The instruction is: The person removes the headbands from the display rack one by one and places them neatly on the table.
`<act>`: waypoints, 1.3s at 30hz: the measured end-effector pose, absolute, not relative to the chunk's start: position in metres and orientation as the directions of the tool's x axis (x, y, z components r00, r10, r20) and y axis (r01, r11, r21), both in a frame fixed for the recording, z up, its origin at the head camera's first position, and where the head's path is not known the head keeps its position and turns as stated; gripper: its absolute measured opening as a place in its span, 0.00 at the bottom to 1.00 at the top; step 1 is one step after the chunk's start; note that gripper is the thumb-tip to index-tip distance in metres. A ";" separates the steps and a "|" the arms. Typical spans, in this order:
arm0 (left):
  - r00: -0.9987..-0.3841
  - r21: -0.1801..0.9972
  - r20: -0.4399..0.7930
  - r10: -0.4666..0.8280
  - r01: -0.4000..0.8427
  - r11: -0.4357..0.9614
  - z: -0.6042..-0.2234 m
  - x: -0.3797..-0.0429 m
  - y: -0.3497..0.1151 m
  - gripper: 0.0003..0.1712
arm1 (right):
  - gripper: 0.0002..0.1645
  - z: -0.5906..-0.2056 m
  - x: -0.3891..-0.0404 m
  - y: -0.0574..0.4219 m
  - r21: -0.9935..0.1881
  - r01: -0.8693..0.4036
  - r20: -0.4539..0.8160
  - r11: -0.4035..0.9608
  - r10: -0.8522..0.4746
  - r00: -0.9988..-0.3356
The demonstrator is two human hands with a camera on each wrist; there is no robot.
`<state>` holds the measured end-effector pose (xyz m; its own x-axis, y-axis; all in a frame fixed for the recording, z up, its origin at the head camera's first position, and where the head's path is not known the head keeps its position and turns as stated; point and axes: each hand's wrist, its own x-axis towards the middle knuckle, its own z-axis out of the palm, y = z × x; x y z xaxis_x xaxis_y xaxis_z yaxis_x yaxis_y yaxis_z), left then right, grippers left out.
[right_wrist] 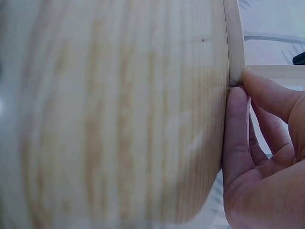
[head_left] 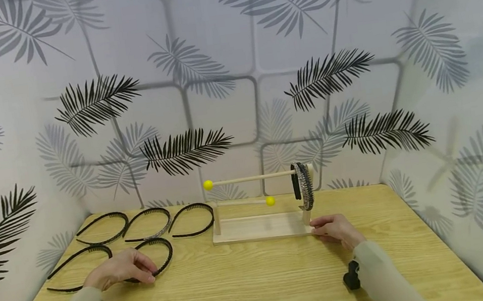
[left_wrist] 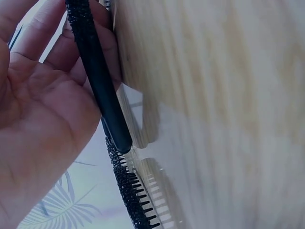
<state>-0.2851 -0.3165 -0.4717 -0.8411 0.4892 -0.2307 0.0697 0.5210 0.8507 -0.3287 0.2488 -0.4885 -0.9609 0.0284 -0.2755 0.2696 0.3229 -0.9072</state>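
Note:
In the head view, my left hand (head_left: 121, 269) is at the front right of a group of black headbands, pinching one dark textured headband (head_left: 171, 255) low over the table. The left wrist view has this headband's smooth black end (left_wrist: 102, 86) crossing in front of the fingers. My right hand (head_left: 335, 229) grips the right front corner of a wooden stand (head_left: 256, 228), thumb on the base's top edge and index finger along its side. Several headbands (head_left: 305, 186), black and glittery, hang at the right end of the stand's upper rod (head_left: 252, 178).
Behind the left hand, three headbands (head_left: 194, 234) lie in a row on the wooden table (head_left: 259, 285). Another headband (head_left: 61, 265) lies left of that hand. Yellow balls cap the upper rod and the lower rod (head_left: 241, 202). Leaf-patterned walls (head_left: 236, 110) enclose the table's back and sides.

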 end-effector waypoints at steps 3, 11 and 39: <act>-0.833 0.850 -0.227 0.504 0.083 0.520 -0.472 -0.286 -0.316 0.18 | 0.19 -0.489 -0.328 0.250 -0.909 0.252 -0.261 0.333 0.018 -0.965; -0.820 0.851 -0.226 0.526 0.096 0.516 -0.473 -0.286 -0.317 0.15 | 0.19 -0.490 -0.329 0.249 -0.907 0.247 -0.253 0.342 0.028 -0.967; -0.871 0.933 -0.104 0.480 0.081 0.350 -0.471 -0.300 -0.281 0.24 | 0.18 -0.490 -0.329 0.252 -0.907 0.257 -0.261 0.333 0.034 -0.965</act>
<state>-0.3000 -0.2811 -0.4713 -0.8710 0.4801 -0.1044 0.0812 0.3503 0.9331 -0.3294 0.2519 -0.4899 -0.9647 0.0339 -0.2610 0.2571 0.3327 -0.9073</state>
